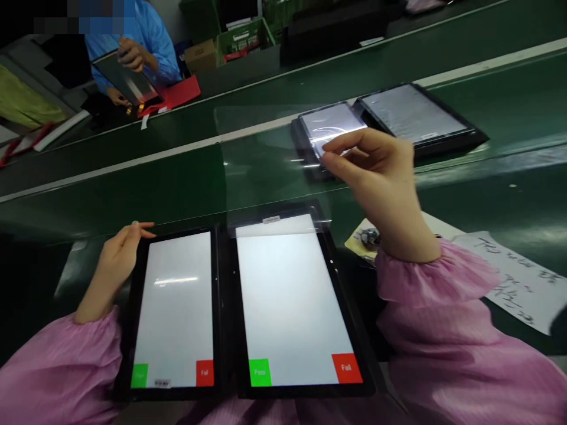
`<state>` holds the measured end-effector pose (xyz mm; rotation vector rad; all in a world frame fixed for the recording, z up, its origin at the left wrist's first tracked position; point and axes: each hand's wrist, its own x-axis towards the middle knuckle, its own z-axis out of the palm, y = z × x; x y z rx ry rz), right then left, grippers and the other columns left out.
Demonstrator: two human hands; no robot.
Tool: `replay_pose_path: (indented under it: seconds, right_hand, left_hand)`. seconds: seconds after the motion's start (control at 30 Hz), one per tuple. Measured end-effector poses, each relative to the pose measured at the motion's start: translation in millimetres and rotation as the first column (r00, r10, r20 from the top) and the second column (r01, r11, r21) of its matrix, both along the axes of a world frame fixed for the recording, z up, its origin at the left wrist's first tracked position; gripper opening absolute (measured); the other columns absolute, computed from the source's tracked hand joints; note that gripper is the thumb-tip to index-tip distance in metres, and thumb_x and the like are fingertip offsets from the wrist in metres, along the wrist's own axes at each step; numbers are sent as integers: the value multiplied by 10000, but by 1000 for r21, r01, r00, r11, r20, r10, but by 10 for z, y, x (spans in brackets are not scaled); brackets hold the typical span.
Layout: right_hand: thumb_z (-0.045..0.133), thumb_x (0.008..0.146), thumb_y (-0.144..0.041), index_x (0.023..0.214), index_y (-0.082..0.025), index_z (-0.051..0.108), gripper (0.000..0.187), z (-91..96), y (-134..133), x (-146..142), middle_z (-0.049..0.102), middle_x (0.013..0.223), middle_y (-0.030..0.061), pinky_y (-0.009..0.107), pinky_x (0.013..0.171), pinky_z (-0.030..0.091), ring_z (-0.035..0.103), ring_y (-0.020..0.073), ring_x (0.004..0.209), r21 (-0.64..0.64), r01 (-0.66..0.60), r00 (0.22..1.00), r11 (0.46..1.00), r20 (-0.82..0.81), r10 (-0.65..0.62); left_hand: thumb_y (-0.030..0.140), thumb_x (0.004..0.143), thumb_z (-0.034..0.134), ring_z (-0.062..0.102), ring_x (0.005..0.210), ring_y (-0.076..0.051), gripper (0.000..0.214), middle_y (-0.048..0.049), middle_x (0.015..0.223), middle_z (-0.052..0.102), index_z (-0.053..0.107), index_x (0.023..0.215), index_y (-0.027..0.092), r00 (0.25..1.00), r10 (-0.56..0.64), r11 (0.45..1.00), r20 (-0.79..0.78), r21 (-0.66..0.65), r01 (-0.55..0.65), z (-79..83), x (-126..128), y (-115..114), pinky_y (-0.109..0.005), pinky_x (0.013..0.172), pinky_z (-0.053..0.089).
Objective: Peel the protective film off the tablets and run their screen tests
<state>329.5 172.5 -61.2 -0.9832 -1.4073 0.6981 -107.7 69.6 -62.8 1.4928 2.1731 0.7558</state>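
Note:
Two tablets with lit white screens stand side by side in front of me, the left tablet (177,307) and the right tablet (292,295). Each shows a green Pass box and a red Fail box at its bottom corners. My right hand (376,177) is raised above the right tablet, thumb and forefinger pinching a clear plastic film (266,165). That film hangs to the left of the fingers, its lower edge overlapping the right tablet's top. At the left tablet's upper left corner is my left hand (117,257), fingers stretched out and touching the edge.
Two more tablets, one smaller (332,121) and one larger (416,112), lie farther back on the green work surface (177,177). A handwritten paper sheet (522,277) lies at right. Across the line, a person in blue (155,41) holds a panel (128,79).

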Motion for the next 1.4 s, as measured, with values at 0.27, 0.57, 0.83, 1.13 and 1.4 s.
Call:
replay_pose_path:
  seconds: [0.27, 0.57, 0.83, 1.13, 1.4]
  right_hand:
    - [747, 888, -176, 912, -247, 756, 75, 68, -64, 74, 695, 893, 17, 322, 644, 488, 608, 165, 734, -1, -45, 999, 999, 26, 45]
    - [806, 735, -63, 827, -246, 818, 205, -18, 18, 5, 725, 789, 14, 297, 559, 378, 584, 133, 646, 88, -35, 995, 995, -92, 43]
    - [812, 745, -30, 831, -267, 842, 254, -50, 17, -6, 740, 773, 15, 314, 583, 393, 607, 133, 665, 128, -20, 998, 992, -64, 28]
    - [721, 785, 38, 879, -231, 836, 308, -24, -66, -68, 663, 763, 8, 337, 597, 333, 561, 123, 645, 186, -57, 997, 981, -39, 66]
    - [693, 787, 56, 843, -271, 806, 351, -14, -52, -61, 661, 771, -13, 321, 608, 366, 568, 118, 661, 170, -77, 997, 982, 19, 75]
  left_hand:
    - [524, 1029, 461, 539, 1422, -370, 426, -101, 1339, 703, 714, 879, 216, 834, -239, 968, -497, -55, 245, 230, 256, 125, -590, 1221, 395]
    - [547, 1053, 482, 411, 1530, -336, 437, -66, 1572, 561, 753, 1277, 287, 749, -534, 845, -392, -212, 491, 269, 731, 156, -615, 1274, 318]
    - [524, 1036, 518, 464, 1497, -343, 406, -68, 1535, 595, 766, 1253, 286, 779, -539, 841, -321, -157, 517, 247, 775, 175, -610, 1250, 371]
    - [344, 999, 685, 548, 1447, -285, 63, -42, 1415, 681, 716, 1008, 290, 455, -808, 557, -375, -233, 797, 314, 403, -1258, -630, 1352, 130]
    - [325, 956, 674, 690, 1078, -282, 45, -53, 1167, 689, 704, 947, 292, 596, -655, 741, -465, -238, 628, 101, -70, -2001, -650, 1189, 445]
